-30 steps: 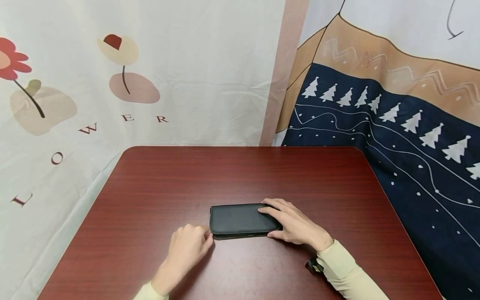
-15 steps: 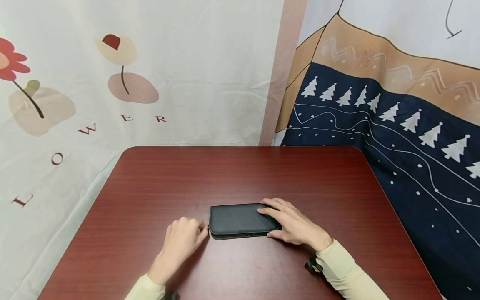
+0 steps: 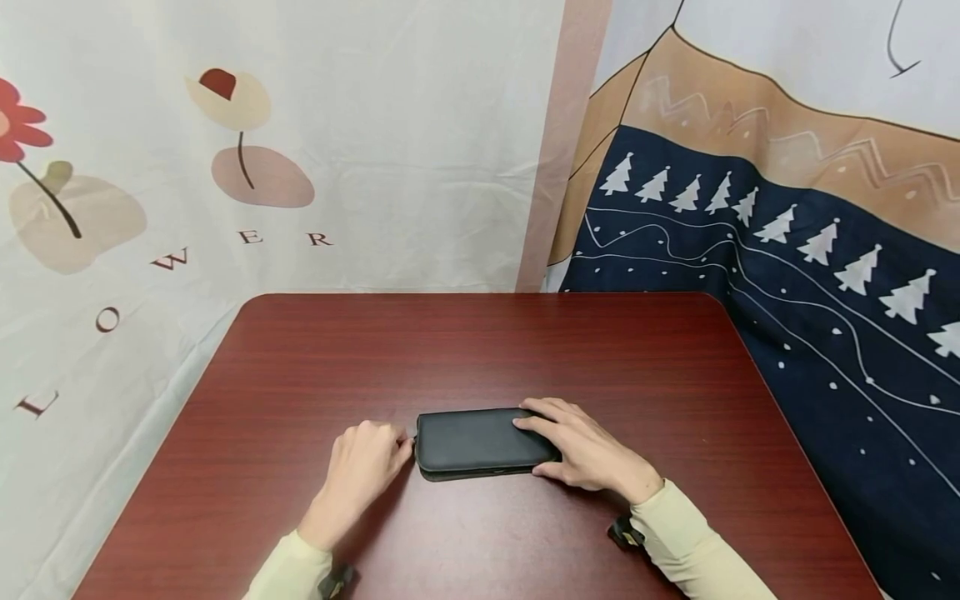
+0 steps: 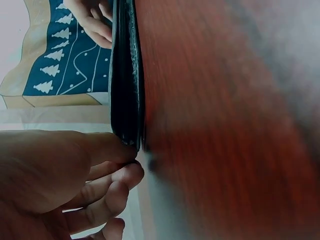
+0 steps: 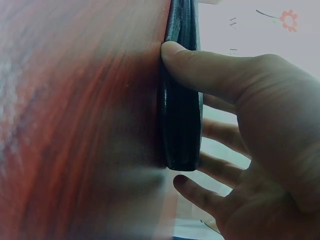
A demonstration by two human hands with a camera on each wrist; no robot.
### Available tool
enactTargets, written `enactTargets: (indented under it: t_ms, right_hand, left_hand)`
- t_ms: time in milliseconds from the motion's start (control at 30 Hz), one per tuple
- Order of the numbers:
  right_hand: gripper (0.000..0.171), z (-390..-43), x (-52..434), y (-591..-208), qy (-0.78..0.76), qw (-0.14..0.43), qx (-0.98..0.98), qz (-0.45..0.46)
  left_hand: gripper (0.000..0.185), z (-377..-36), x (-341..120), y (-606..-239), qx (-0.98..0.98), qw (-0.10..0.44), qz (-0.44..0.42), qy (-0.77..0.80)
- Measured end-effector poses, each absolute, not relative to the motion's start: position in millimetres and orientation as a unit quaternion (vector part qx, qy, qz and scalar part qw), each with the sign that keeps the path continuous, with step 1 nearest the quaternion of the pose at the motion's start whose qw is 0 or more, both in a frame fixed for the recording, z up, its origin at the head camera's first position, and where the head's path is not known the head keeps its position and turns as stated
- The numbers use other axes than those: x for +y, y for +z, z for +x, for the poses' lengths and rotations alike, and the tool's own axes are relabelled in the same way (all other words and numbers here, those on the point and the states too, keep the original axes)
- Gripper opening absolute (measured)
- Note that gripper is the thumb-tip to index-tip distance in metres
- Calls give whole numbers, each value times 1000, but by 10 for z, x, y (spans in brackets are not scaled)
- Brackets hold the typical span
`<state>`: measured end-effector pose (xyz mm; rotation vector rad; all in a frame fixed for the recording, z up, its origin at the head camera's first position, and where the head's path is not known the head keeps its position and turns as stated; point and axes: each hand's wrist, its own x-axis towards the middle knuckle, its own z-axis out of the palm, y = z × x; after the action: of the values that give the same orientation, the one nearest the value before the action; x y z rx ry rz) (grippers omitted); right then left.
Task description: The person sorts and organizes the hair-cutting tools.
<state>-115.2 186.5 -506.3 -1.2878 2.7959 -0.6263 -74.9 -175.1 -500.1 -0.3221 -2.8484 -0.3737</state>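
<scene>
Lying flat on the near middle of the table (image 3: 480,350), the black case (image 3: 480,442) was held at its right end by the right hand (image 3: 585,454), thumb and fingers clasping it; the left hand (image 3: 363,471) pinched its left tip.
</scene>
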Motion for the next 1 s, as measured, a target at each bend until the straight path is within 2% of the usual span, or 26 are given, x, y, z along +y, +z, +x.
enactTargets:
  t_ms: [167, 400, 700, 900, 1000]
  right_hand:
    - [72, -1138, 1854, -5042, -197, -1, 889, -412]
    - [71, -1135, 1846, -5025, -187, 3, 889, -417]
    - [71, -1137, 1853, -5034, -184, 0, 890, -416]
    - [72, -1132, 1856, -5049, -184, -6, 891, -416]
    - [72, -1131, 1857, -5049, -184, -11, 890, -418]
  left_hand:
    - [31, -816, -1761, -4990, -978, 124, -110, -126]
    - [37, -916, -1797, -4964, -979, 123, -108, -121]
    - [28, -979, -1827, -4969, -980, 103, -108, -133]
    - [41, -997, -1829, -4979, -979, 106, -118, -131]
    - [41, -1009, -1828, -4983, -978, 114, -120, -130]
